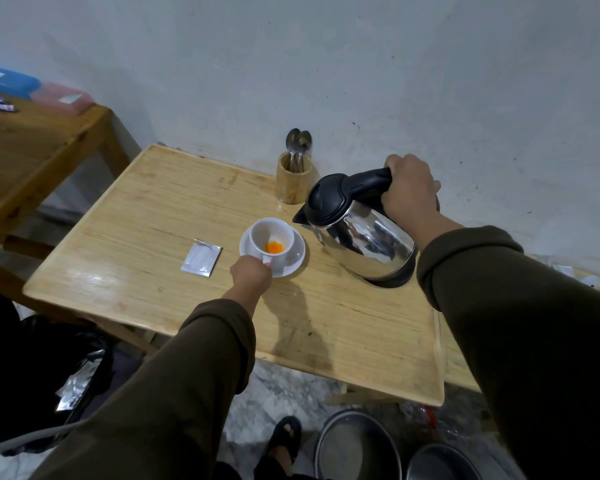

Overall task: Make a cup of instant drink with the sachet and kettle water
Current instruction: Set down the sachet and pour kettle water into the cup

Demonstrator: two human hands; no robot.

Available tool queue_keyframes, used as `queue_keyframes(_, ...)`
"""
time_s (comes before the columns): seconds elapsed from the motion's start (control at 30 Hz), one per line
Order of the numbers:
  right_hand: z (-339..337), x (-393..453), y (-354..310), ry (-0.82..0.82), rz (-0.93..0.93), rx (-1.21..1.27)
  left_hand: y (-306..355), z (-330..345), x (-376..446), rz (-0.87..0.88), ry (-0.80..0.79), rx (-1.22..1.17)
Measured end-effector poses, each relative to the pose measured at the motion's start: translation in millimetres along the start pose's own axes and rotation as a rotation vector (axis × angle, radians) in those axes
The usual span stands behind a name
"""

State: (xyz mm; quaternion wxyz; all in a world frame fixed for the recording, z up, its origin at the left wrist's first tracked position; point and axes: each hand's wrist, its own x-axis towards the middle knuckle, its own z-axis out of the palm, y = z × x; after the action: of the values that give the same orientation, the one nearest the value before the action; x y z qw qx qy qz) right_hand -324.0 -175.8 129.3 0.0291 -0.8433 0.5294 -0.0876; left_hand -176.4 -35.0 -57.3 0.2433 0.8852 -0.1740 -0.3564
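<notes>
The left hand [251, 271] pinched the white cup's [271, 240] handle; right of the cup, the right hand [410, 192] gripped the tilted kettle [361, 230] by its handle.

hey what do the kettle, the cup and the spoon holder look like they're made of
Kettle: polished metal, likely stainless steel, mirror reflections; lid and handle matte black, probably plastic. Cup: glossy white, probably ceramic, like its saucer. Spoon holder: pale wood or bamboo, faint grain visible.

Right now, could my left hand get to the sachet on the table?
Probably yes. The sachet lies flat just left of the saucer, with bare table between it and your left hand. That hand is holding the cup handle, so it must let go first.
</notes>
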Motion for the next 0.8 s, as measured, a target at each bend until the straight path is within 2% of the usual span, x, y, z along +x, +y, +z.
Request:
queue_keyframes(0.4,2,2,-8,0.009,-0.034,-0.148,0,-2,-1,0.013,0.012,0.039)
queue_keyframes(0.8,3,2,-11,0.001,-0.037,-0.167,1,-4,-3,0.034,0.032,0.089)
